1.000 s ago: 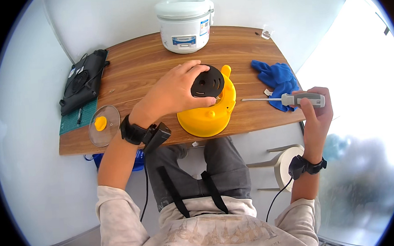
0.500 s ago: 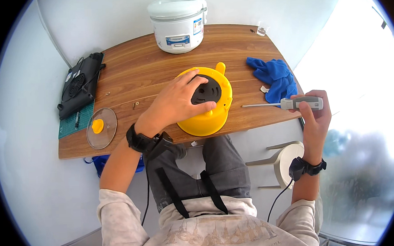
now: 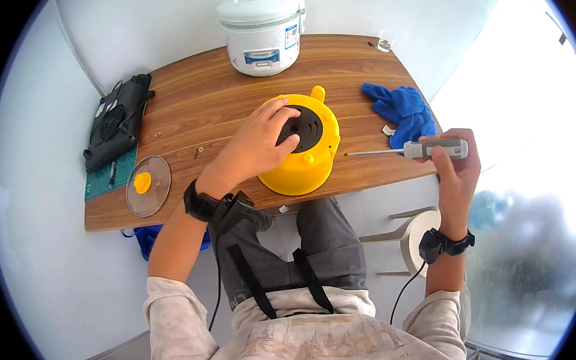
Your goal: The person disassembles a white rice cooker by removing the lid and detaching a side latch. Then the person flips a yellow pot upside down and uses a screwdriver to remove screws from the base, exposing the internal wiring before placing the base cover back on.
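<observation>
A yellow electric pot sits upside down near the table's front edge, its round black vented base facing up. My left hand grips it from the left, fingers curled over the base and thumb resting on the black disc; the palm hides the left side of the pot. To the right, my right hand is closed round the grey-and-white handle of a screwdriver. Its shaft points left, and the tip is a short way from the pot's right side, apart from it.
A white rice cooker stands at the back of the wooden table. At left are a glass lid, a black upturned appliance, a green mat and small parts. A blue cloth and clear cup lie right.
The screwdriver has shifted slightly left, nearer the pot. My left thumb has moved inward onto the black base, and the pot appears slightly turned.
</observation>
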Available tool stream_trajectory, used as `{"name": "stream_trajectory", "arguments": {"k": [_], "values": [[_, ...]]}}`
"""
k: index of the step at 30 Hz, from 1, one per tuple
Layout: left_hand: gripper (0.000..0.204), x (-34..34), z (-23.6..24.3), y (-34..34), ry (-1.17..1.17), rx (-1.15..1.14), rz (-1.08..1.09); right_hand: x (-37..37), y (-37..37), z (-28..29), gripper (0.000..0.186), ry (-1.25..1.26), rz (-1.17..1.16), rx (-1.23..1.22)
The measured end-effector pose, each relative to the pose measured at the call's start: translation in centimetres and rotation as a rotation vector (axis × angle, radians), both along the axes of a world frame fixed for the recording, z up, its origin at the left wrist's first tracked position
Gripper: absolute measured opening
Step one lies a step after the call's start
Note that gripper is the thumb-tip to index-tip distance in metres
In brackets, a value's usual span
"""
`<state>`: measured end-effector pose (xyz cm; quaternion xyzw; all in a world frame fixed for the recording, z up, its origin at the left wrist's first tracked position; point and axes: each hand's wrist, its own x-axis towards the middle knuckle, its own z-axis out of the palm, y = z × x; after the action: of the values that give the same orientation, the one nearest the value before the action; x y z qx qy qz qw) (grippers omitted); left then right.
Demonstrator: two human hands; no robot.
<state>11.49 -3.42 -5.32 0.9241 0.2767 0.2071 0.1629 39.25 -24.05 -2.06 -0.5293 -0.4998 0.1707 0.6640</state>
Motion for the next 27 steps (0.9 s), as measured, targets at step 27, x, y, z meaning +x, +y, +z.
{"name": "stream_trajectory", "arguments": {"k": [27], "values": [[0.052, -2.0, 1.0, 1.0, -0.03, -0.141, -0.062, -4.9, 13.7, -1.1, 0.061, -0.656, 0.184, -0.657]]}}
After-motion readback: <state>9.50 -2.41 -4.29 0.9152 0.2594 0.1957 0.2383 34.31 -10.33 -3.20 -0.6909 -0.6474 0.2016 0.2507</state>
